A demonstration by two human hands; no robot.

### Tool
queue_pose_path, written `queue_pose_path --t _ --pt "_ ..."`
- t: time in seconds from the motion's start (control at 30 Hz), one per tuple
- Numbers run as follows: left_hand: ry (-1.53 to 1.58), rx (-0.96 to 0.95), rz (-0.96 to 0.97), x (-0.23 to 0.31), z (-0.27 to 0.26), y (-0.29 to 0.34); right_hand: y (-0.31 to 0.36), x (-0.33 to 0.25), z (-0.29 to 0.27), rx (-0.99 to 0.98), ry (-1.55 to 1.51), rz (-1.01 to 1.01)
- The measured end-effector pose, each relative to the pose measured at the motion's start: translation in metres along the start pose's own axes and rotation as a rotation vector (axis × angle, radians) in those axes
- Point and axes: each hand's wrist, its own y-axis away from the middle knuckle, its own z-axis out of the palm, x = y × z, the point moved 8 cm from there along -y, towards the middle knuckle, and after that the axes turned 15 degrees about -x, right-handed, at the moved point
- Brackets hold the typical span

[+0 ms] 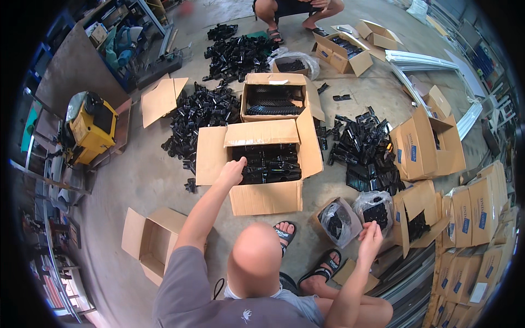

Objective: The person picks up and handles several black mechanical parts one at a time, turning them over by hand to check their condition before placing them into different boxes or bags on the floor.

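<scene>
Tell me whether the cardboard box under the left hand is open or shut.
Open. The cardboard box has its flaps spread outward, black plastic parts show inside, and the left hand reaches into it.

We see a grey concrete floor [136, 180] with open cardboard boxes [265, 198] standing on it, heaps of small black parts [361, 142], two clear bags [336, 221] and a yellow machine [90, 128]

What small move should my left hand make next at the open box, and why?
Probably close the left hand on one black plastic part: it already reaches into the open brown cardboard box with nothing visibly gripped, while the right hand sits by the clear plastic bag.
</scene>
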Motion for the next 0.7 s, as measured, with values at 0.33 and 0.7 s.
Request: queue_pose_path --t 0.33,0.7 --pt "-0.007 -0.254 0.042 -0.029 0.063 -0.035 -0.013 0.032 0.016 -0.033 0.079 0.09" --pt "-0.104 -0.281 -0.04 -0.018 0.052 -0.032 -0.054 0.087 -0.02 0.139 0.16 0.238"
